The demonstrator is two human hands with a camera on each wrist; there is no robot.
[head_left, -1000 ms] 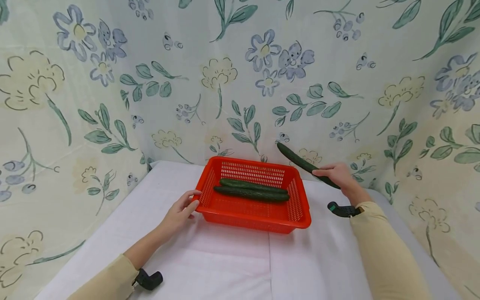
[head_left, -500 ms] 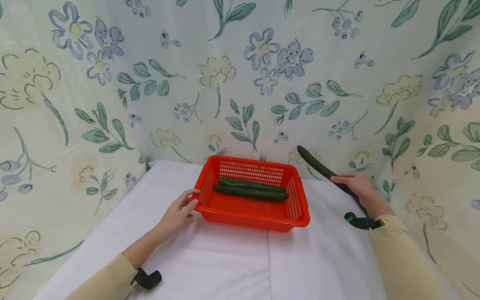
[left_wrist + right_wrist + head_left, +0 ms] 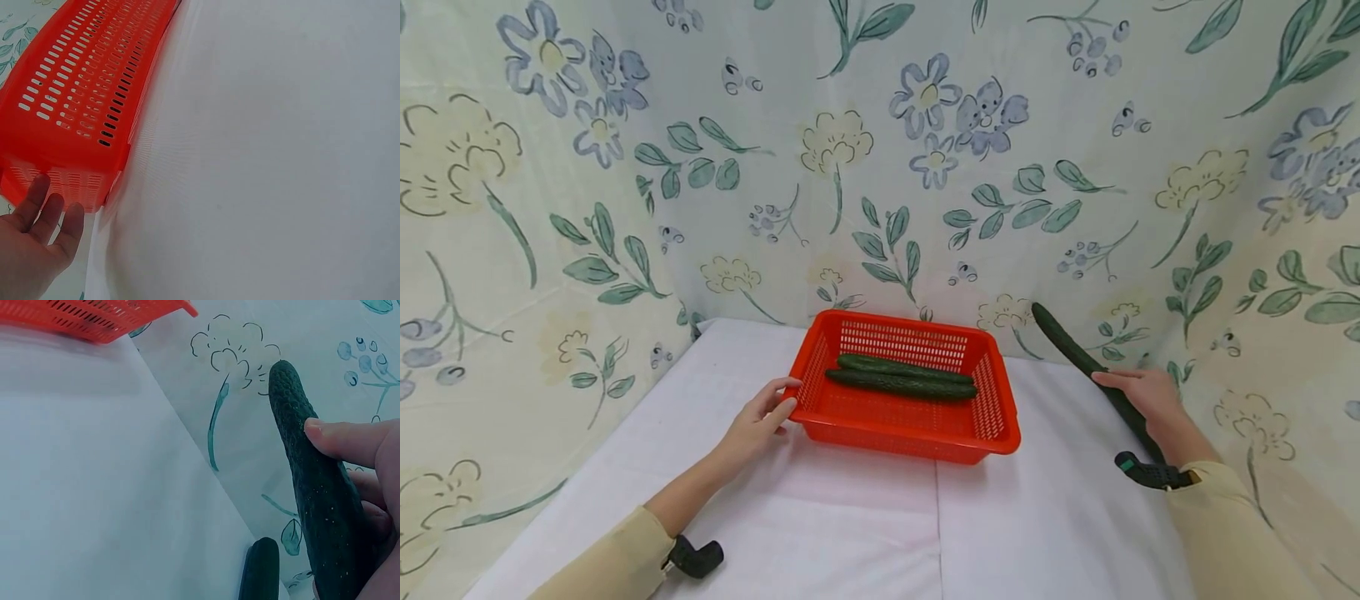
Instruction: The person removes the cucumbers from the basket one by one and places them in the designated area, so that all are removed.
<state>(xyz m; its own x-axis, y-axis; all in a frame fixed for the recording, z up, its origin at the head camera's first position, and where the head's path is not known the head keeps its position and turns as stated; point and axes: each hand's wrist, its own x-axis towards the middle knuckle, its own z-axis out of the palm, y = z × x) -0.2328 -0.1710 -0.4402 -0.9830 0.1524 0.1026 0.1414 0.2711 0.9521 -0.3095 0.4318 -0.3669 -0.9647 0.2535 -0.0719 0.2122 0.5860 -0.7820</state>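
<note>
My left hand (image 3: 763, 417) holds the left end of a red plastic basket (image 3: 895, 450), thumb and index finger at the rim. In the left wrist view, several fingertips (image 3: 73, 215) lie against the basket's slotted outer wall. Two dark green cucumbers (image 3: 898, 385) lie side by side inside it. Right of the basket, my right hand (image 3: 1153, 404) grips another long cucumber (image 3: 1067, 340), tilted with its far end up and to the left. The right wrist view shows my thumb pressed along this cucumber. Below it, a blunt dark green end (image 3: 261, 569) like another cucumber shows at the bottom edge.
A white cloth (image 3: 850, 525) covers the table under the basket. Floral fabric (image 3: 880, 167) hangs behind and on both sides, close to the table's edges. Each wrist wears a black camera mount (image 3: 696, 560).
My right hand has moved right and nearer to me with its cucumber, away from the basket. The left hand, the basket and the two cucumbers inside stay where they were.
</note>
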